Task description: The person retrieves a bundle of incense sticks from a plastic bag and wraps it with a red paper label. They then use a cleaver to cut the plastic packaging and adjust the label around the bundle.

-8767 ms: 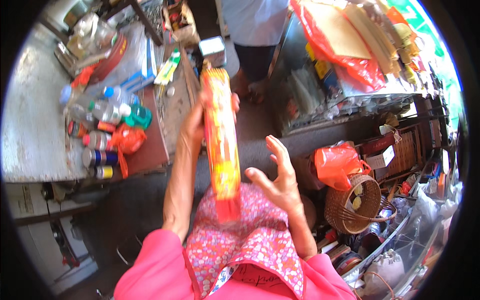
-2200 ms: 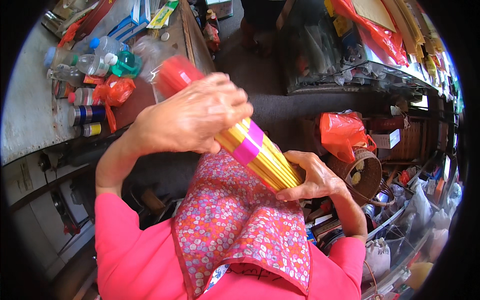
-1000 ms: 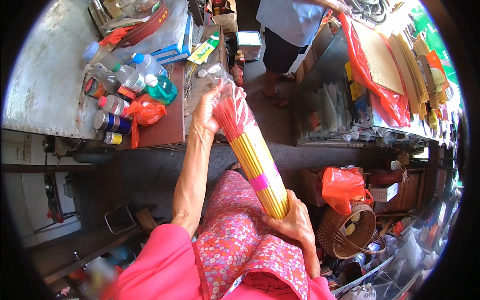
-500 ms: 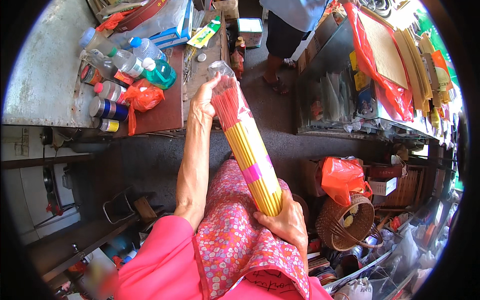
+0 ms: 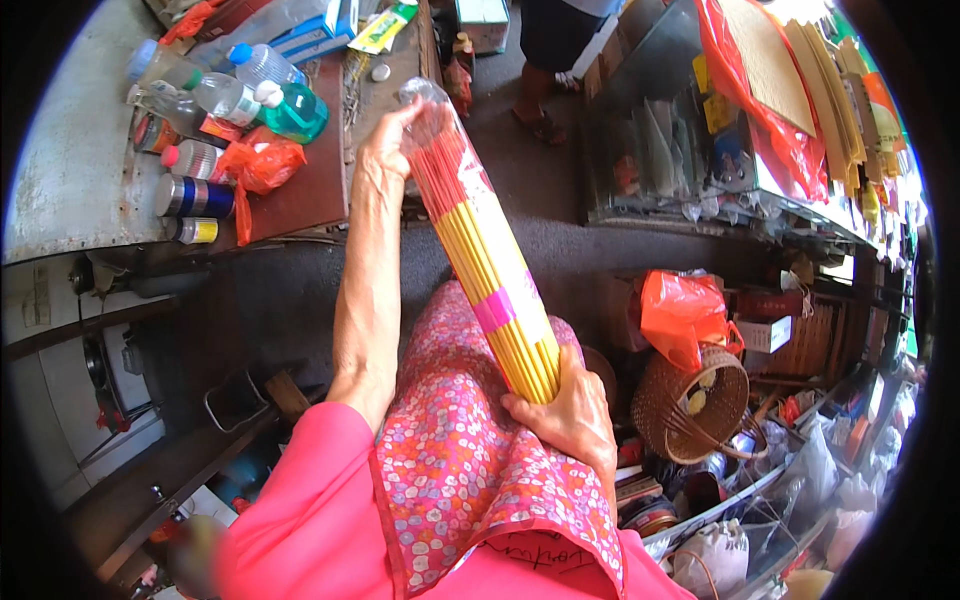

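Note:
A long packet of incense sticks (image 5: 487, 285) lies aslant across my front, wrapped in clear plastic. The sticks are yellow with thin red ends, and a pink band runs around the middle. At the far, red end, my left hand (image 5: 388, 140) is closed on the plastic wrap, its thumb over the gathered top. My right hand (image 5: 572, 412) grips the near, yellow end from the right side, thumb across the lower tip. Its other fingers are mostly hidden behind the packet. Beneath it hangs my floral apron (image 5: 450, 430).
Several bottles, including a green one (image 5: 295, 112), stand on the left counter beside a red plastic bag (image 5: 262, 160). A glass case (image 5: 650, 130) is at the right. Below it are a wicker basket (image 5: 690, 405) and heaped goods. Another person's legs (image 5: 548, 70) show at the back.
My view has shifted, so the counter and glass case sit higher in the picture. Both hands keep hold of the packet, which has hardly turned.

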Demonstrator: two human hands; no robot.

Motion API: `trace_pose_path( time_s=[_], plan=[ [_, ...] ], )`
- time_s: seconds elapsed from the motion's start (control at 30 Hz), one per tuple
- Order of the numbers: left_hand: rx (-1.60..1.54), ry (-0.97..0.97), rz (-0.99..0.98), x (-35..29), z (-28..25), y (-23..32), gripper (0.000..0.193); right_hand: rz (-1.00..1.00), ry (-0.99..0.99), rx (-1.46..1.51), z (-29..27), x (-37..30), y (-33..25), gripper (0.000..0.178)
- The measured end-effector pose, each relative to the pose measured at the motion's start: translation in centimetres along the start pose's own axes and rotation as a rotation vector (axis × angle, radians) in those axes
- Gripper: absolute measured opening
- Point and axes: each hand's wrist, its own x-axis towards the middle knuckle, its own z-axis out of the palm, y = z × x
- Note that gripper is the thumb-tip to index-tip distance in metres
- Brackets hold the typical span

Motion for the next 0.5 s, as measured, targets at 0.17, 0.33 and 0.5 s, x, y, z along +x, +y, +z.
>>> trace_pose_path(
  time_s=[0.17,0.33,0.5],
  plan=[
    [-0.027,0.022,0.002,0.4,-0.2,-0.1,0.015,-0.001,-0.011,0.039,0.2,-0.1,0.6,0.063],
    [0.091,-0.028,-0.020,1.8,-0.3,0.2,0.019,0.017,0.000,0.060,0.3,-0.4,0.2,0.063],
    [0.401,-0.086,0.236,1.1,1.3,0.3,0.037,-0.057,-0.095,0.425,-0.5,0.4,0.6,0.063]
  ],
)
